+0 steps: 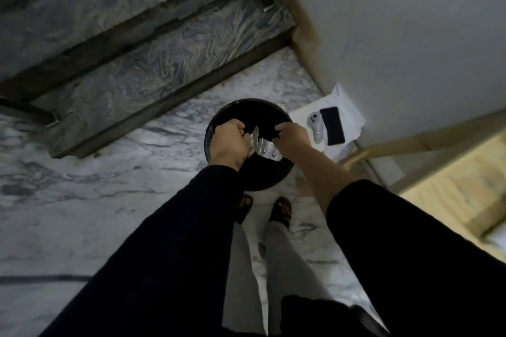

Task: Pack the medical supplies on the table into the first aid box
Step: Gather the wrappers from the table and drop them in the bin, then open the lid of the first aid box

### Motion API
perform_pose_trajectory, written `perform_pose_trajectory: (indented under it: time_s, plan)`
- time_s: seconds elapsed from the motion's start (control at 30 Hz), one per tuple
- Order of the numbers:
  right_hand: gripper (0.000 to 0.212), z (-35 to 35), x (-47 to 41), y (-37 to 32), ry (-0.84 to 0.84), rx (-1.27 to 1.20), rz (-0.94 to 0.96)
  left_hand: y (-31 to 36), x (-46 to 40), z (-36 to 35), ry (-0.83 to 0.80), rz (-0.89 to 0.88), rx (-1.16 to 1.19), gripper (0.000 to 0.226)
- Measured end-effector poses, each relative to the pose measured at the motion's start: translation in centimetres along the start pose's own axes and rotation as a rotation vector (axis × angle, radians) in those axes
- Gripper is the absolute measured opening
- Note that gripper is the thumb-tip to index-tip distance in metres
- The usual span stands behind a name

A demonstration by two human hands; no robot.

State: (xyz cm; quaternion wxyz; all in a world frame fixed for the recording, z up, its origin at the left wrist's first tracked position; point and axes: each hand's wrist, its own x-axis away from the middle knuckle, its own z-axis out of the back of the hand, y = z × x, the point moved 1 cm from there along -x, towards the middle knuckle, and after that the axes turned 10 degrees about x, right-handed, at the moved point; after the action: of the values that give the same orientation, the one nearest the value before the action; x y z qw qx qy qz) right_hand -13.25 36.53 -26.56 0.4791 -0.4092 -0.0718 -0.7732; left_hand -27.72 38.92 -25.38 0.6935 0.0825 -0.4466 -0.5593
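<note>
Blister pack [265, 148], both hands, black bin [269, 172]

A home: marble floor [82, 200], marble stairs [153, 63].

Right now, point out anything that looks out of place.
No first aid box shows. Both hands, left and right, hold silver blister packs over a round black bin on the floor.

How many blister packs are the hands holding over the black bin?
1: a silver blister pack, held between the left hand and right hand above the round black bin. More may be hidden under the hands.
</note>
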Motion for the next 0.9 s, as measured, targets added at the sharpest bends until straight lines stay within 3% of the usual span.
perform_pose_trajectory:
  time_s: [0.13,0.33,0.6,0.9]
  plan:
    - [0.044,-0.8,-0.9,-0.2,-0.002,0.060,-0.004,-0.5,-1.5,0.0,-0.112,-0.047,-0.182,0.028]
    - [0.042,2.7,1.8,-1.5,0.132,0.011,-0.032,3.1,-1.2,2.5,-0.254,-0.202,-0.437,0.034]
    - [0.038,13.7,9.9,1.0,0.442,-0.064,-0.142,17.8,2.3,4.2,-0.248,-0.595,-0.557,0.034]
    - [0.040,20.1,21.0,11.2,0.770,-0.136,-0.421,30.6,11.5,-1.7,-0.331,-1.038,-0.644,0.041]
